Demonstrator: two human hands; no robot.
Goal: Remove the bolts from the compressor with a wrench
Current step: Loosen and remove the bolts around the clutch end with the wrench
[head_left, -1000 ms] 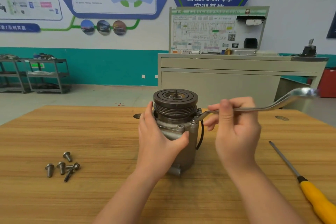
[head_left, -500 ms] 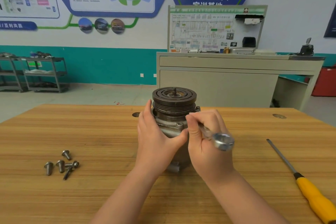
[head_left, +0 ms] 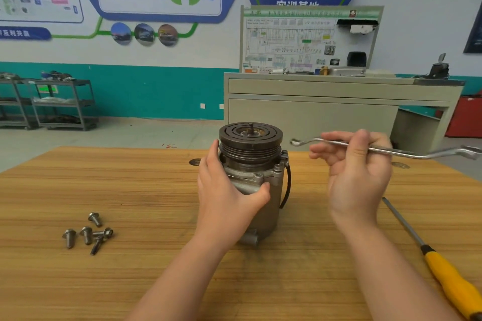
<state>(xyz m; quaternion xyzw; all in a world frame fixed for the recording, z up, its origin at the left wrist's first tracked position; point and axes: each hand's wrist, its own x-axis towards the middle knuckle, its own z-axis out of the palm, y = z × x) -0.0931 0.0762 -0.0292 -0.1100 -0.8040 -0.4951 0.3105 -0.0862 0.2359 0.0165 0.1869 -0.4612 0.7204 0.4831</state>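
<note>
The grey compressor (head_left: 271, 198) stands upright in the middle of the wooden table (head_left: 130, 190), its dark pulley (head_left: 250, 135) on top. My left hand (head_left: 229, 195) grips its left side, thumb across the front. My right hand (head_left: 357, 172) holds a silver offset ring wrench (head_left: 407, 152) by the shaft, lifted to the right of the compressor. The wrench's near ring end (head_left: 296, 142) hangs in the air just right of the pulley, off the bolt (head_left: 284, 155) at the compressor's upper right flange.
Several loose bolts (head_left: 88, 233) lie on the table at the left. A yellow-handled screwdriver (head_left: 443, 268) lies at the right, near my right forearm. A grey workbench (head_left: 339, 112) stands behind the table, and shelving carts (head_left: 60, 104) at the far left.
My right hand swung the wrench from the right round toward me, then lifted it off the bolt and back out to the right. My left hand kept its hold on the compressor.
</note>
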